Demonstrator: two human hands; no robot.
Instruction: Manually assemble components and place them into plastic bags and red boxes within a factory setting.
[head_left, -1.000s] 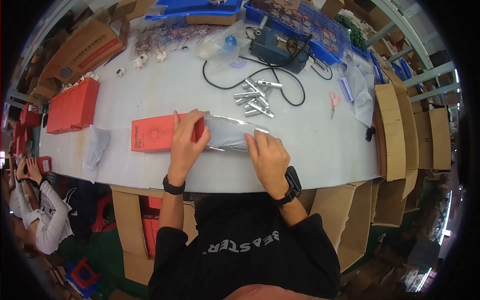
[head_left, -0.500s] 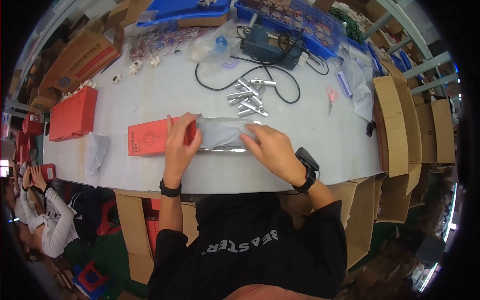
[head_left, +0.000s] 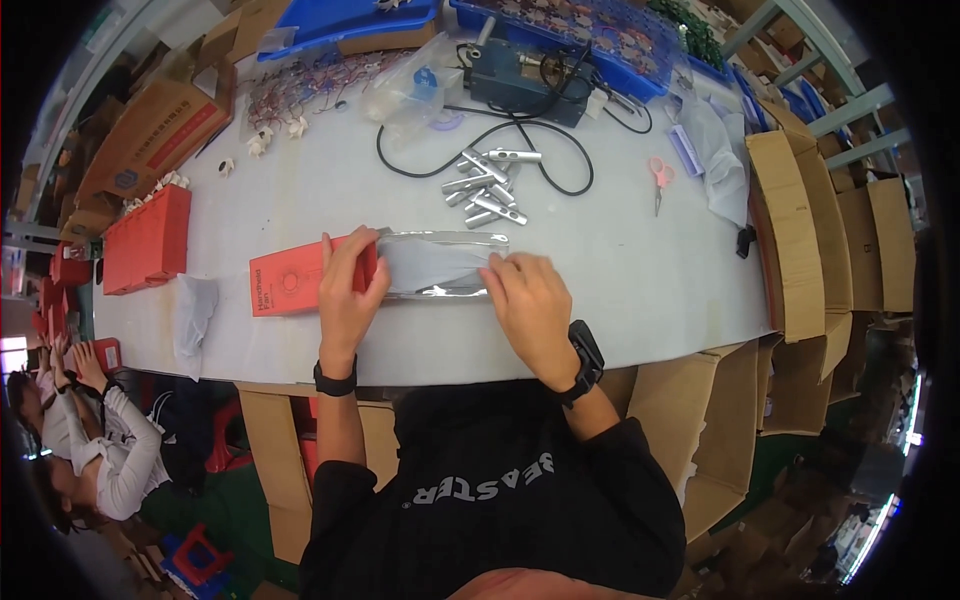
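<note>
Red flat box (head_left: 300, 282) lies near the front edge of the white worktable (head_left: 640, 280), its right end entering a clear plastic sleeve (head_left: 440, 262). L hand (head_left: 347, 290) is closed on the box's right end, thumb on top; R hand (head_left: 528, 300) lies flat, fingers spread, pressing the sleeve's far end. Vs. 1 s ago: R hand has moved from the sleeve's right tip further in and now pins it down, while the box stays about where it was, which suggests bagging is under way, not finished. Surface: metal cylinders (head_left: 485, 190) w/ a black cable (head_left: 480, 140) behind the sleeve, pink scissors (head_left: 658, 175) to the right, stack of red boxes (head_left: 148, 238) at left. Room: cardboard cartons (head_left: 800, 240) along the right edge, blue trays (head_left: 560, 30) at the back; another person (head_left: 90, 450) sits lower left.
</note>
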